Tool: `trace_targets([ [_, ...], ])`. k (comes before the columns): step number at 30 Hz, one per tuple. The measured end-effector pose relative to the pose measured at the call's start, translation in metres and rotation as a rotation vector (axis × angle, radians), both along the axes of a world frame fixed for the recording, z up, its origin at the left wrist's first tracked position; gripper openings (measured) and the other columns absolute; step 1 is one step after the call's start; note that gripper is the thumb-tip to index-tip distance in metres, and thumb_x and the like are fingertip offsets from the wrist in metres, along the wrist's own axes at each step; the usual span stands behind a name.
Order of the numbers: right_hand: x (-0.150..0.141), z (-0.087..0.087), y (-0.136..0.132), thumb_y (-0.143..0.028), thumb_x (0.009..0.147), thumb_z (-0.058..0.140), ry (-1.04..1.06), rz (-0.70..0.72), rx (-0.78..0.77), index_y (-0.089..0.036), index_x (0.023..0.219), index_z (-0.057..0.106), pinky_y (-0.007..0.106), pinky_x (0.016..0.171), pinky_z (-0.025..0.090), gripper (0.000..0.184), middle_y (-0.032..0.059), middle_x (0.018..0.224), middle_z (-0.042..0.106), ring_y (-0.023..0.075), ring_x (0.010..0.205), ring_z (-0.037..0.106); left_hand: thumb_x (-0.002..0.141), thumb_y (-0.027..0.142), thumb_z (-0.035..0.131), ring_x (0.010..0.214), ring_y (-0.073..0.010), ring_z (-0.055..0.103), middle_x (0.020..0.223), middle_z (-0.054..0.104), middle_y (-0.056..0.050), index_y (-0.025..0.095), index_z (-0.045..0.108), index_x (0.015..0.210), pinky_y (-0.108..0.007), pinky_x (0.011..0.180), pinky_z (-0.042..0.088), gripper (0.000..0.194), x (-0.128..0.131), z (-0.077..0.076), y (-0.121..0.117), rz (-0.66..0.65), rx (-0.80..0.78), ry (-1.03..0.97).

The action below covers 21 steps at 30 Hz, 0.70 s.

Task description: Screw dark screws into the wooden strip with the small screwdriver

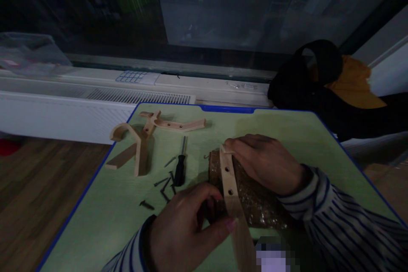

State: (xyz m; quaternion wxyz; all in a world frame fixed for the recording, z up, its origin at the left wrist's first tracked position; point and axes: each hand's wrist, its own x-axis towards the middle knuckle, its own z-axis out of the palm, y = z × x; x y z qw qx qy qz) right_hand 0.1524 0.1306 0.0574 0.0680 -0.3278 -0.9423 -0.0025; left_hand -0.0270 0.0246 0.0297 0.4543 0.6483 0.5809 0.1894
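Head view: right of the tabletop's centre, brown block under long wooden piece. Brace its far tip with the right hand, fingers together; steady its middle with the left hand, thumb touching, full grip impossible to tell.

Left hand: thumb on drilled wooden piece
Right hand: at its far end
Screwdriver: beside loose screws
Green table: beneath wooden hooks

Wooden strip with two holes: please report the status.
Left hand grips strip. Right hand touches its far end. Strip lies over brown wrapped block. Screwdriver, screws left of block.
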Motion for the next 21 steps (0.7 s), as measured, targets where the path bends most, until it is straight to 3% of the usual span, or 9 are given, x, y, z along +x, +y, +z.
trace_targets([
  [21, 0.0023, -0.0031, -0.0002, -0.020, 0.090, 0.043, -0.016, -0.021, 0.087, -0.018, 0.103, 0.053, 0.033, 0.070, 0.045, 0.017, 0.0082, 0.091, 0.070, 0.0215, 0.079, 0.065, 0.080, 0.044, 0.055, 0.059, -0.0116, 0.054, 0.073, 0.060, 0.003, 0.025, 0.057, 0.093, -0.022, 0.051, 0.038, 0.024, -0.0032, 0.0002, -0.0009, -0.044, -0.026, -0.018],
])
